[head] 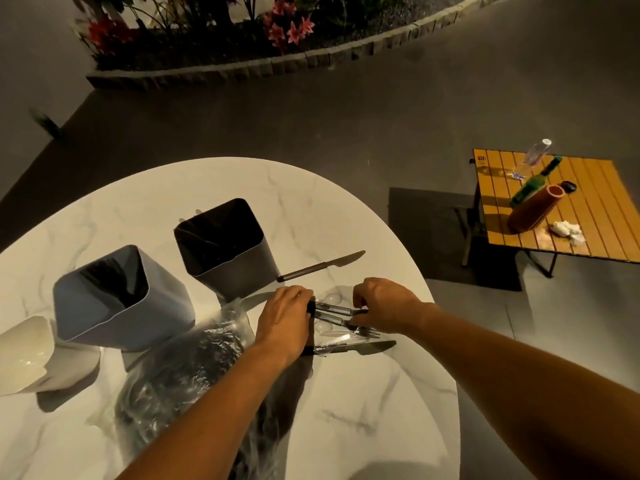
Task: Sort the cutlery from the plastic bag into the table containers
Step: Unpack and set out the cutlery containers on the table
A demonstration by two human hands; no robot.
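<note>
A small pile of cutlery (pixel 341 320) lies on the white marble table (pixel 363 410): dark-handled forks, a dark knife (pixel 363 347) and clear plastic spoons. My left hand (pixel 284 320) grips the handle ends of the pile. My right hand (pixel 384 303) pinches one dark handle from the right. A clear plastic bag (pixel 180 372) lies crumpled under my left forearm. A separate knife (pixel 322 266) lies beside the dark container (pixel 239 268), which holds a few utensils. Left of it stand a blue-grey container (pixel 121 323) and a white container (pixel 31 355).
The table's right edge curves close to my right forearm. Off the table to the right stands a low wooden slat table (pixel 595 216) with bottles, a red cylinder and crumpled tissue. A stone-edged flower bed (pixel 277 64) runs along the far ground.
</note>
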